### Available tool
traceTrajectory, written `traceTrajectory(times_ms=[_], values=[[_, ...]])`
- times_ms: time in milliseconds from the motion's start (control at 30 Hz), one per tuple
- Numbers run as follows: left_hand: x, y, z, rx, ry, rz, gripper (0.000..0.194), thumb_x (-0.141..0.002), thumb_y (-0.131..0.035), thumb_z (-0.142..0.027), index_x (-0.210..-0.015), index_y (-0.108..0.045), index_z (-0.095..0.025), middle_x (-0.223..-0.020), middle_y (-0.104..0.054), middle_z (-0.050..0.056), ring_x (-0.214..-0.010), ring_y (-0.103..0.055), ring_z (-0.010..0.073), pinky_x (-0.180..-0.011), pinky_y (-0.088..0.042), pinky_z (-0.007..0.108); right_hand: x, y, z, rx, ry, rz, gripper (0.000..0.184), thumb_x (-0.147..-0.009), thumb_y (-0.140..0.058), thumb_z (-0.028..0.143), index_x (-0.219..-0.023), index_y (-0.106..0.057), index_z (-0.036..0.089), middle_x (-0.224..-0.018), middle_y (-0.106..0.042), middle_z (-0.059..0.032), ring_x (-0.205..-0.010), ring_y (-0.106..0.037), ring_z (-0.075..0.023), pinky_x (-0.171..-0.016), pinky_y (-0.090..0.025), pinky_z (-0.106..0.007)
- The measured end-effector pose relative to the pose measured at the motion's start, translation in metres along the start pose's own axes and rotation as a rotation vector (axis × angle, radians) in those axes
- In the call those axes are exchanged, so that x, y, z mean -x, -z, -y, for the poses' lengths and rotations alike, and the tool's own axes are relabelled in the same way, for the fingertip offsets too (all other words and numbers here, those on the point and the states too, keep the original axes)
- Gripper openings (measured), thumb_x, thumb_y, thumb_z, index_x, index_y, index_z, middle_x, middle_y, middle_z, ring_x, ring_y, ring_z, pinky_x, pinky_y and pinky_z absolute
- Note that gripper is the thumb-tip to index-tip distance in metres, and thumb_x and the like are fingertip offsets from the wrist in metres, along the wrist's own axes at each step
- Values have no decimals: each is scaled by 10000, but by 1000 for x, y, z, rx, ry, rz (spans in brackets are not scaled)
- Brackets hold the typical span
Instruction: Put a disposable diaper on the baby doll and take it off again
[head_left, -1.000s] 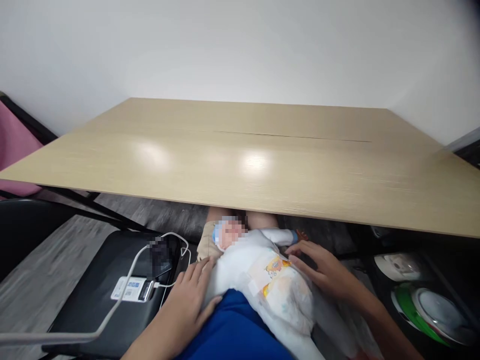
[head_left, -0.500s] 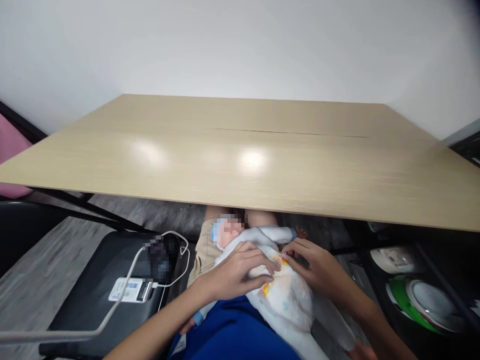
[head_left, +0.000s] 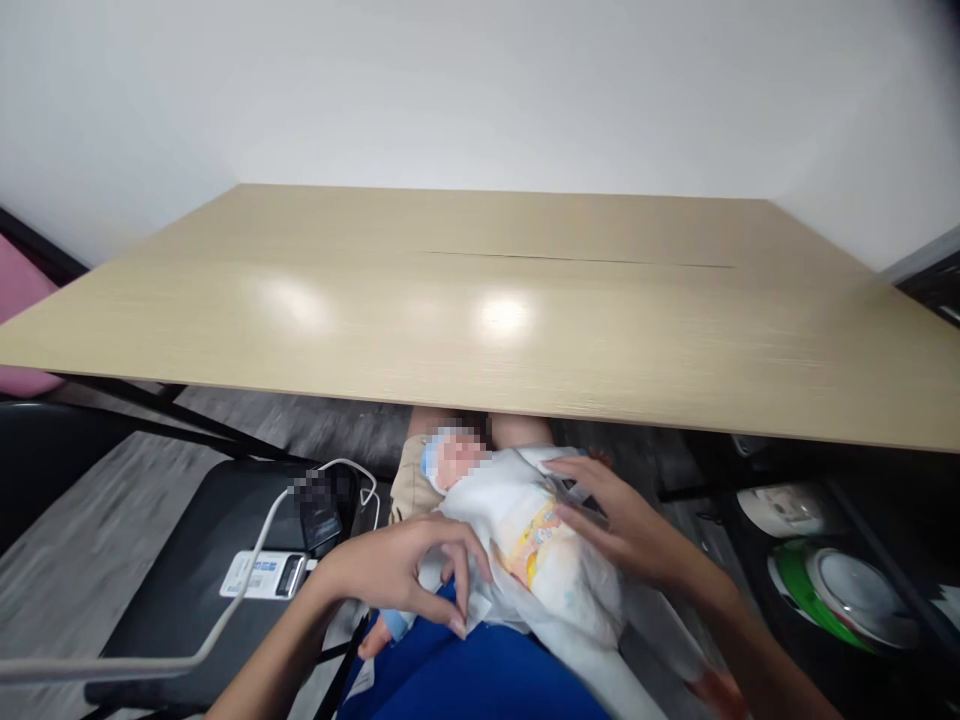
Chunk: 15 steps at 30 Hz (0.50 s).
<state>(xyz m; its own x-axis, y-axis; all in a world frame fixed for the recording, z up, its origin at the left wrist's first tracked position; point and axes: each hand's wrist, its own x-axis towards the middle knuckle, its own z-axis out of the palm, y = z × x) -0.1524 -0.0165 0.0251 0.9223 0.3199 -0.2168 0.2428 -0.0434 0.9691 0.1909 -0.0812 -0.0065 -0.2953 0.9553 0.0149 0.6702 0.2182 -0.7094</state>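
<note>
A baby doll (head_left: pixel 517 520) in white clothes and a diaper (head_left: pixel 559 580) with a yellow printed front lies on my lap, below the table's near edge. My left hand (head_left: pixel 405 570) has its fingers curled and pinches the white edge of the diaper at the doll's left side. My right hand (head_left: pixel 622 530) lies with fingers stretched flat over the doll's right side and the diaper. Blue cloth (head_left: pixel 480 670) covers my lap under the doll.
A light wooden table (head_left: pixel 480 310) spans the view above my hands. To the left a black chair (head_left: pixel 202 600) holds a white power bank (head_left: pixel 262 577), a phone and a white cable. At the lower right stand a green-rimmed round appliance (head_left: pixel 847 600) and a white one.
My left hand came off the doll's belly and drew back to the doll's left side, pinching the diaper edge. My right hand flattened over the doll's right side.
</note>
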Motion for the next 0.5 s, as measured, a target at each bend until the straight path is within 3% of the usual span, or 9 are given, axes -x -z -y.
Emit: traceTrajectory(times_ms=[100, 167, 233, 333, 400, 500], values=[[-2, -2, 4, 36, 38, 97, 562, -824, -953, -501, -1277, -732, -253, -892, -833, 0, -901, -795, 217, -987, -566, 362, -7, -5, 36, -7, 148, 199, 490, -1095, -612, 451, -1539, -602, 242, -1523, -642, -129, -1415, -590, -304, -1208, -493, -477], [-9, -5, 4, 25, 34, 79, 498, -887, -884, -546, -1252, -738, -240, -888, -791, 4, -839, -759, 198, -873, -571, 326, -8, -4, 50, 33, 167, 245, 378, -1105, -595, 431, -1408, -672, 219, -1359, -698, -120, -1278, -630, -298, -1118, -521, -466], [-19, -8, 2, -49, -6, -63, 406, -990, -756, -573, -1183, -730, -217, -939, -741, 24, -855, -703, 187, -818, -549, 305, -3, 5, 58, 67, 125, 277, 285, -1130, -544, 432, -1176, -717, 211, -1143, -722, -86, -1093, -646, -273, -1016, -519, -451], [-46, -13, -4, -264, -125, -254, 383, -1038, -689, -574, -1180, -696, -219, -1118, -704, 73, -1064, -649, 239, -970, -533, 366, 17, 26, 61, -6, 27, 360, 430, -1167, -429, 503, -968, -692, 226, -974, -709, -47, -951, -632, -240, -933, -497, -406], [-73, -17, -5, -428, -228, -220, 406, -1012, -730, -561, -1252, -689, -236, -1281, -692, 108, -1248, -605, 299, -1117, -480, 444, 35, 38, 62, -92, -38, 408, 515, -1170, -367, 553, -941, -714, 249, -966, -722, -48, -962, -645, -246, -946, -498, -400], [-129, -31, -6, -659, -317, -32, 539, -950, -798, -526, -1368, -669, -211, -1394, -681, 150, -1361, -580, 348, -1171, -448, 480, 61, 42, 60, -133, -142, 424, 571, -1134, -354, 657, -943, -754, 297, -965, -751, -60, -967, -681, -273, -959, -528, -419]])
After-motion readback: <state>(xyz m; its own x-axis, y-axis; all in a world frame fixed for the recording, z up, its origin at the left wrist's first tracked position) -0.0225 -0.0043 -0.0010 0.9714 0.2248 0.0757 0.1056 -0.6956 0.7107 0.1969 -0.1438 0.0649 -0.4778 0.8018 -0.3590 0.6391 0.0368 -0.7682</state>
